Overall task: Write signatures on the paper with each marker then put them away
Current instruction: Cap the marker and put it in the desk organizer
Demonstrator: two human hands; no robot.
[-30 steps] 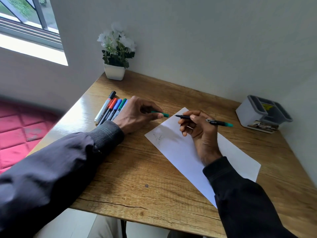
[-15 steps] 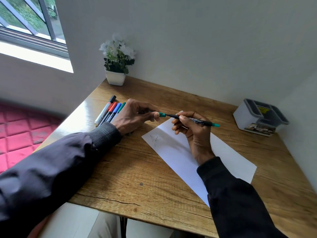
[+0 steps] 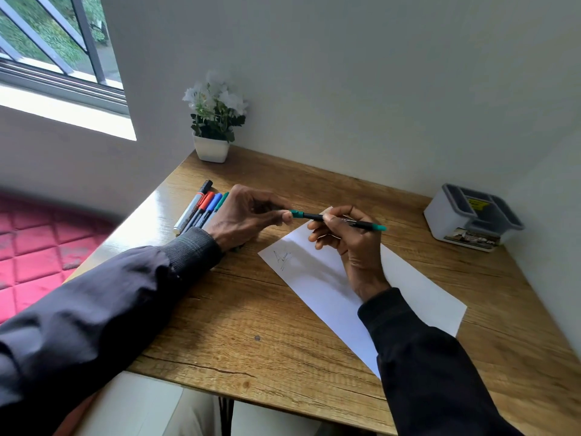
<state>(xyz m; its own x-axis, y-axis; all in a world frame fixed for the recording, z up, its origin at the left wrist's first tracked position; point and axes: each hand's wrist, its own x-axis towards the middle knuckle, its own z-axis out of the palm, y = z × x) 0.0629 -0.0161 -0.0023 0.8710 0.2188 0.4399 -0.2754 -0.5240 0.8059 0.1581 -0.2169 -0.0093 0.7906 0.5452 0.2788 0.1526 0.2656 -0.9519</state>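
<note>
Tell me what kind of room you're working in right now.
Likely a home study nook: a wooden desk tucked into a wall corner by a window, with a potted plant and a desk organizer on it.

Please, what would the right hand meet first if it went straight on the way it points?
Probably the left hand, pinching the green cap at the tip of the marker held by the right hand; depth is unclear.

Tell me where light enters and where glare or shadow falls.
Head view: daylight enters the barred window, upper left; glare whitens the brown wooden desk; a shadow lies on the white paper sheet beside the right hand holding the black green-ended marker.
</note>
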